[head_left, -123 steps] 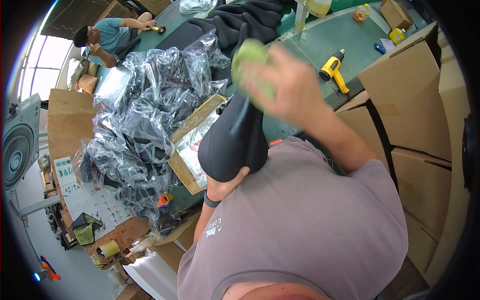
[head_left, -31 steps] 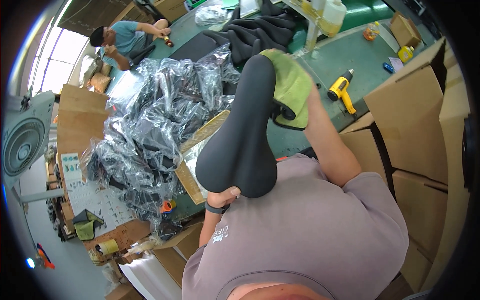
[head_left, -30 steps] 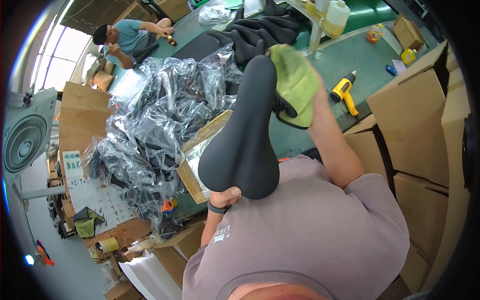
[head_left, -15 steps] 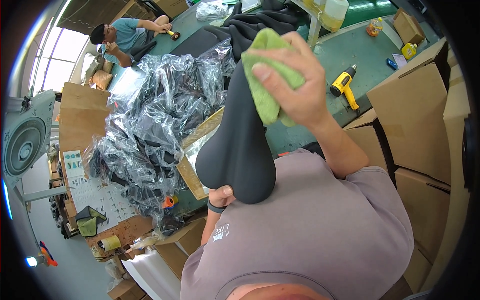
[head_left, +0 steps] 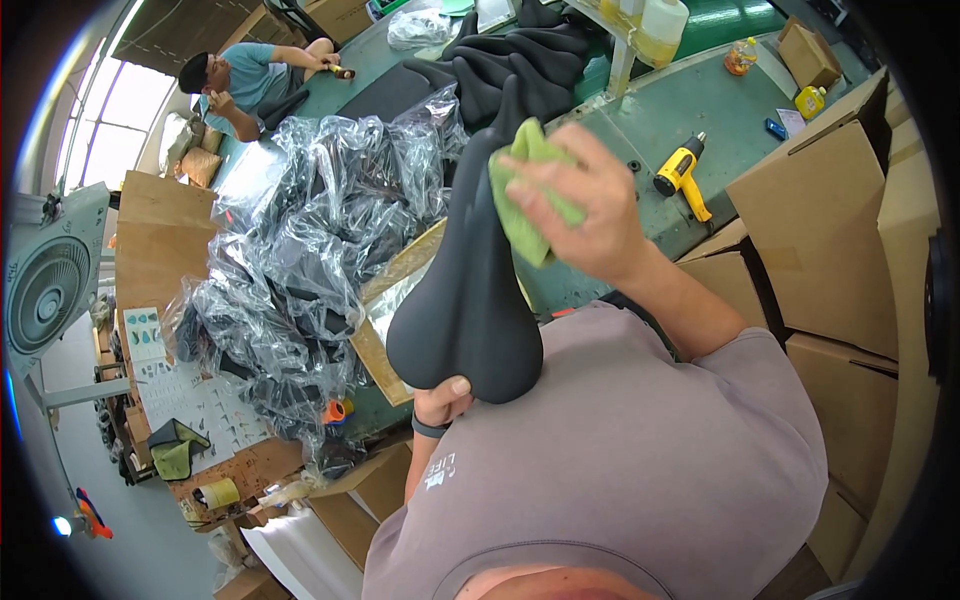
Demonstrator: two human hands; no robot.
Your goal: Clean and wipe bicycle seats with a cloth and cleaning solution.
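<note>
Head view, itemised against the black saddle (head_left: 470, 310), held upright at chest height. Heap of clear plastic bags (head_left: 300, 250): left of saddle. Right hand (head_left: 585, 215): fingers clamped on green cloth (head_left: 528, 190), moved from saddle's upper edge half a second earlier down onto its side; wiping apparently mid-stroke. Left hand (head_left: 440, 400): gripping saddle's wide end from below.

A grey short-sleeved T-shirt (head_left: 620, 470) is worn, with pale lettering printed on the left sleeve. A dark band (head_left: 428, 428) is worn around the left wrist. Both forearms are left bare.
</note>
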